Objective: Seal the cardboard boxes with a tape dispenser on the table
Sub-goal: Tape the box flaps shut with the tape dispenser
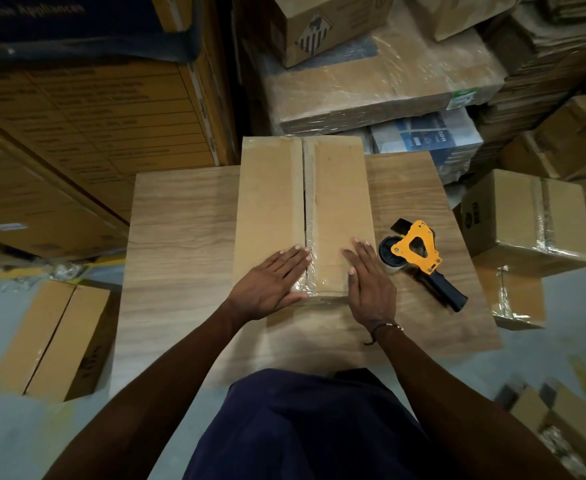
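Counter point(180, 216): a wooden top. It holds the box and the tape tool.
Cardboard box point(270, 202): it lies in the middle of the counter. Its long side runs from the near edge to the far edge. Its far end pokes just past the far edge.
Seam point(308, 209): it runs down the middle of the box top, the long way. Clear shiny tape covers it at the near end. Farther up I cannot tell if the tape goes on.
Left hand point(270, 284): flat, fingers straight and together, pressing on the box top just left of the seam, at the near end.
Right hand point(369, 284): flat, fingers straight, pressing the near right corner of the box. It holds nothing.
Tape dispenser point(419, 252): yellow, with a black handle, lying on its side near the right edge of the counter. It sits just right of the right hand, so that hand is nearer. The handle points to the near right corner. Nothing lies between.
Other boxes point(526, 216): taped ones on the floor, right and left. They are not in the way.
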Demonstrator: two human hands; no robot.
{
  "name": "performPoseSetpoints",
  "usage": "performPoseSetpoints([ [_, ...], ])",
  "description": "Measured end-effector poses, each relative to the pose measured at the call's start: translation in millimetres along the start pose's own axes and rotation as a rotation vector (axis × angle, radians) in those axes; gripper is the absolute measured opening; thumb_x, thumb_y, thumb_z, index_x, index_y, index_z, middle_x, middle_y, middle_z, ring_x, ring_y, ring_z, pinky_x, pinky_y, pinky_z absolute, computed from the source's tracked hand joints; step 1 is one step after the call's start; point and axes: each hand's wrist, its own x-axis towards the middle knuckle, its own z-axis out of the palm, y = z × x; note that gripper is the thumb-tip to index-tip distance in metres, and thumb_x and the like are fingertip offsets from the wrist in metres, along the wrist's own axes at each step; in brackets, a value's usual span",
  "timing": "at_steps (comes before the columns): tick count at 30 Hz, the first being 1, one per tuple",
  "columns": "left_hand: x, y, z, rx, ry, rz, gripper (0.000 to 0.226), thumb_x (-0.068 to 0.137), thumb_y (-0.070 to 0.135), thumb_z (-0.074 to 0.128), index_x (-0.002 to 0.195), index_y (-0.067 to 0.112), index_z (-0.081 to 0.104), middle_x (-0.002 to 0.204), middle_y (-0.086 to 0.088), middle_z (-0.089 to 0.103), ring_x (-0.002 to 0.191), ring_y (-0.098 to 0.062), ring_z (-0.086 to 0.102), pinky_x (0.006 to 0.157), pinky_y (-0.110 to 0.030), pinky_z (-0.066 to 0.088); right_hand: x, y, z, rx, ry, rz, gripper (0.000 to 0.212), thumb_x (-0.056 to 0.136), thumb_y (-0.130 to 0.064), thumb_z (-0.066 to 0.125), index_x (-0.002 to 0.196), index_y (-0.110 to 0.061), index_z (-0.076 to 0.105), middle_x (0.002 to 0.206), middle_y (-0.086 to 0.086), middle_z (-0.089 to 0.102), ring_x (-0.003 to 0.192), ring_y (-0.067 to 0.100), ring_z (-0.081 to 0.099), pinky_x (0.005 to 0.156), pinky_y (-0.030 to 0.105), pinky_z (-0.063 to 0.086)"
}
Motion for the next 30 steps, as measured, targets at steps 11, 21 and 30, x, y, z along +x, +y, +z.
performPoseSetpoints([
  [11, -5.2, 8.6, -3.7, -0.333, 0.203, -0.887, 0.091, 0.102, 0.071, 0.031, 0.166, 0.011, 0.006, 0.175, -0.006, -0.002, 0.161, -0.024, -0.002, 0.128, -0.050, 0.020, -0.5, -3.9, 4.1, -0.033, -0.040, 0.073, 0.058, 0.104, -0.021, 0.038, 0.161, -0.014, 0.032, 0.170, 0.001, 0.027, 0.158, 0.014, 0.018, 0.122, 0.045, 0.034],
  [21, 1.2, 9.6, 5.1, -0.187, 0.135, -0.721, 0.072, 0.109, 0.050, 0.025, 0.166, 0.009, 0.007, 0.174, -0.008, -0.002, 0.161, -0.022, -0.006, 0.130, -0.051, 0.009, 35.5, -66.8, 38.8, -0.195, -0.376, -0.153, 0.068, 0.107, -0.039, 0.026, 0.165, -0.009, 0.007, 0.174, 0.008, -0.002, 0.160, 0.022, -0.006, 0.129, 0.050, 0.009],
  [30, 19.9, 8.7, 6.7, -0.156, 0.157, -0.802, 0.071, 0.110, 0.047, 0.025, 0.166, 0.008, 0.009, 0.174, -0.010, -0.001, 0.161, -0.023, -0.004, 0.130, -0.051, 0.009, 89.8, -62.8, 45.2, -0.227, -0.456, -0.150, 0.073, 0.107, -0.048, 0.026, 0.165, -0.009, 0.008, 0.174, 0.006, -0.001, 0.160, 0.021, -0.004, 0.130, 0.048, 0.005],
])
